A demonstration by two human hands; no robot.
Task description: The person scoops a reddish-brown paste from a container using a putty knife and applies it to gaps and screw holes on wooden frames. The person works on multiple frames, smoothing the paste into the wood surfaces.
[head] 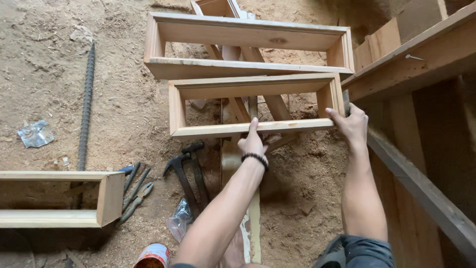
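A small rectangular wooden frame (218, 88) is held over the sawdust-covered ground. My left hand (253, 143), with a black bead bracelet at the wrist, grips the middle of its near rail, thumb on top. My right hand (351, 125) holds the frame's right end near the lower corner. A larger wooden frame (238, 31) lies just behind it, resting on crossed wooden slats. Both hands are shut on the small frame.
Two hammers (186, 171) and pliers (136, 196) lie on the sawdust left of my arm. Another wooden frame (106, 198) sits at the lower left, a ribbed steel rod (86, 106) beside it. Wooden beams (421, 59) rise at the right. A tin can (153, 255) stands below.
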